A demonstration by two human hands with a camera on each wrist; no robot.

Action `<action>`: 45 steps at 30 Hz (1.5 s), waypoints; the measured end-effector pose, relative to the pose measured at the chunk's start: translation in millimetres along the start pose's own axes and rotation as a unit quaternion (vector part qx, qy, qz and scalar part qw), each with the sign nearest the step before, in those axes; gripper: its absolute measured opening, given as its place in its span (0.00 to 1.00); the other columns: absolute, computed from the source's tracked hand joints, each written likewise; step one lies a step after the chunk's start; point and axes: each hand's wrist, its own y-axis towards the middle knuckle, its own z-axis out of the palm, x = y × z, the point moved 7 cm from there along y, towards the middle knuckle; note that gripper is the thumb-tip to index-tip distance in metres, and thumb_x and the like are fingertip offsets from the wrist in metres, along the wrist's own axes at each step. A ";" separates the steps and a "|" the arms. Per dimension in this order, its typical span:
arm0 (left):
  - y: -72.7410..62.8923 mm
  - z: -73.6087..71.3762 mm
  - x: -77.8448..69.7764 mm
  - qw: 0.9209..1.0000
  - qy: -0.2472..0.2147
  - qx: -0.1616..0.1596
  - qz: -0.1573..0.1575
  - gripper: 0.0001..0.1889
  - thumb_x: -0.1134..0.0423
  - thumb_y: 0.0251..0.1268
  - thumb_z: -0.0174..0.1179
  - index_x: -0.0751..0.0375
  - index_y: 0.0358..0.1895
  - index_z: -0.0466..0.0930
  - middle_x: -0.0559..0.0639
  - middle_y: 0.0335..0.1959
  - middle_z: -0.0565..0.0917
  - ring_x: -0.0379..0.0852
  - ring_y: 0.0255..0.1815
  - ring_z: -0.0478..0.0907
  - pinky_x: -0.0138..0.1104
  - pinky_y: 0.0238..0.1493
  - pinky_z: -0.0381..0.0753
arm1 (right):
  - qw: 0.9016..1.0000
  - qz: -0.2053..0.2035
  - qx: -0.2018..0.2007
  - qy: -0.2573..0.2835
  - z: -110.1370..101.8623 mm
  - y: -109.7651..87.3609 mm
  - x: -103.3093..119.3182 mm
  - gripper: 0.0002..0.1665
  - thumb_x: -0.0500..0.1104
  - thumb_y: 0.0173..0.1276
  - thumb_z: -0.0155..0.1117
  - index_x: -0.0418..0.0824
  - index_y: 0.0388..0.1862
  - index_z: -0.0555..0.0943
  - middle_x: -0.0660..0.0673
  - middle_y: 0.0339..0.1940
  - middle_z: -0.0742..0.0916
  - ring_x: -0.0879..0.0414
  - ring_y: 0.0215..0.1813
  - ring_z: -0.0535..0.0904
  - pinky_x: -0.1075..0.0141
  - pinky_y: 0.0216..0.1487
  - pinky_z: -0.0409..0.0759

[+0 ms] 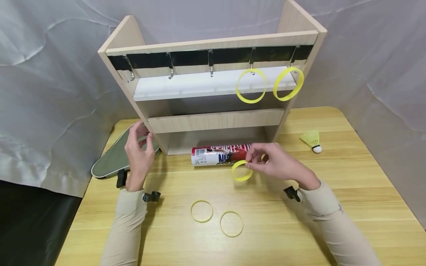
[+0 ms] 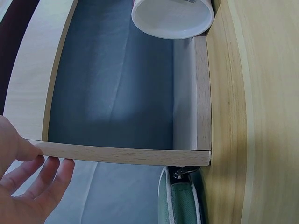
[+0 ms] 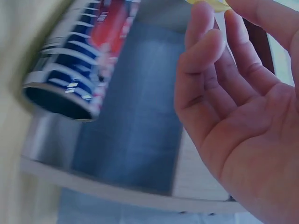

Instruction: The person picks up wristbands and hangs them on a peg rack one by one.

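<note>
A yellow ring (image 1: 242, 179) is pinched between the thumb and fingertips of my right hand (image 1: 273, 160), just above the table in front of the shelf. In the right wrist view only a sliver of that ring (image 3: 217, 5) shows at the top. My left hand (image 1: 139, 155) grips the left side panel of the wooden shelf (image 1: 216, 121), thumb and fingers on either side of its edge (image 2: 121, 154). Two more yellow rings (image 1: 251, 101) hang from the rightmost hooks (image 1: 252, 61) on the shelf's black strip. Two thin yellow rings (image 1: 232, 236) lie flat on the table.
A printed shuttlecock tube (image 1: 206, 157) lies across the shelf's bottom opening, behind my right hand. To the right rests a yellow shuttlecock (image 1: 312, 141). A green zippered case (image 1: 114, 159) lies left of the shelf. Three hooks (image 1: 171, 66) toward the left carry nothing.
</note>
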 end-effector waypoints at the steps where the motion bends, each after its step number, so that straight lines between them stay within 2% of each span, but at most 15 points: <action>1: -0.1 -0.1 0.1 1.000 0.000 0.000 -0.001 0.21 0.76 0.78 0.60 0.70 0.71 0.78 0.70 0.51 0.87 0.56 0.49 0.87 0.15 0.45 0.79 | 1.000 -0.004 -0.006 -0.001 -2.4 1.8 4.4 0.11 0.35 0.68 0.81 0.48 0.38 0.86 0.54 0.34 0.91 0.62 0.38 0.86 0.68 0.35 0.85; 9: -1.3 -1.5 0.3 1.000 0.001 -0.001 -0.005 0.21 0.76 0.78 0.60 0.70 0.71 0.78 0.70 0.51 0.87 0.54 0.50 0.86 0.15 0.45 0.79 | 0.998 -0.046 -0.043 -0.010 -20.0 16.8 48.3 0.10 0.35 0.67 0.81 0.47 0.39 0.87 0.55 0.33 0.92 0.62 0.35 0.86 0.68 0.36 0.86; 14: -0.5 -1.8 0.0 1.000 0.000 0.001 -0.003 0.21 0.76 0.79 0.59 0.70 0.71 0.77 0.70 0.51 0.87 0.57 0.49 0.86 0.16 0.45 0.79 | 0.993 -0.077 -0.087 -0.010 -32.7 26.3 77.8 0.08 0.34 0.68 0.80 0.44 0.39 0.88 0.53 0.33 0.92 0.61 0.35 0.86 0.70 0.37 0.86; 17: 0.1 -2.0 -0.2 1.000 0.003 0.002 -0.003 0.21 0.76 0.78 0.59 0.70 0.71 0.77 0.70 0.51 0.87 0.54 0.49 0.86 0.16 0.45 0.80 | 0.989 -0.097 -0.115 -0.009 -39.3 30.8 94.2 0.08 0.33 0.68 0.80 0.42 0.38 0.88 0.52 0.33 0.92 0.61 0.34 0.86 0.71 0.37 0.87; 22: 0.7 -2.0 0.8 1.000 0.009 0.006 -0.003 0.21 0.76 0.78 0.60 0.71 0.71 0.77 0.70 0.51 0.87 0.43 0.50 0.84 0.16 0.46 0.80 | 0.973 -0.153 -0.174 -0.016 -54.1 36.6 121.8 0.07 0.32 0.66 0.81 0.39 0.37 0.88 0.50 0.32 0.92 0.61 0.33 0.86 0.72 0.36 0.88; 24: 0.9 -1.9 0.7 1.000 0.009 0.007 -0.001 0.21 0.76 0.78 0.60 0.71 0.71 0.76 0.71 0.52 0.87 0.43 0.50 0.84 0.16 0.46 0.80 | 0.964 -0.174 -0.202 -0.024 -61.2 38.5 131.7 0.07 0.32 0.66 0.81 0.38 0.37 0.88 0.49 0.32 0.92 0.62 0.34 0.85 0.74 0.37 0.87; 27: 1.0 -1.4 -0.9 1.000 0.005 0.007 0.003 0.21 0.76 0.78 0.60 0.70 0.71 0.77 0.70 0.51 0.87 0.50 0.50 0.86 0.15 0.46 0.80 | 0.951 -0.192 -0.239 -0.037 -70.5 40.7 143.0 0.07 0.33 0.66 0.81 0.36 0.37 0.88 0.48 0.31 0.91 0.62 0.33 0.85 0.76 0.38 0.85; 31: 1.5 -1.0 -3.1 1.000 0.003 0.006 0.005 0.21 0.75 0.79 0.60 0.69 0.71 0.77 0.70 0.51 0.87 0.57 0.49 0.86 0.14 0.46 0.79 | 0.943 -0.195 -0.266 -0.041 -78.6 45.4 153.9 0.07 0.33 0.66 0.81 0.34 0.37 0.88 0.46 0.31 0.92 0.63 0.32 0.86 0.76 0.38 0.86; 38: 1.4 -1.1 -1.4 1.000 0.004 0.004 -0.003 0.21 0.75 0.79 0.60 0.69 0.71 0.78 0.69 0.51 0.87 0.53 0.49 0.86 0.16 0.45 0.79 | 0.941 -0.167 -0.293 -0.033 -88.5 59.5 164.9 0.07 0.35 0.69 0.79 0.33 0.39 0.88 0.45 0.33 0.93 0.61 0.32 0.88 0.74 0.37 0.87; 45: 1.0 -0.7 0.3 1.000 0.005 0.010 -0.005 0.21 0.76 0.79 0.60 0.71 0.71 0.77 0.71 0.51 0.86 0.56 0.50 0.86 0.15 0.45 0.80 | 0.929 -0.157 -0.333 -0.038 -98.7 70.2 171.0 0.08 0.36 0.71 0.77 0.31 0.40 0.87 0.42 0.38 0.94 0.56 0.36 0.91 0.75 0.38 0.87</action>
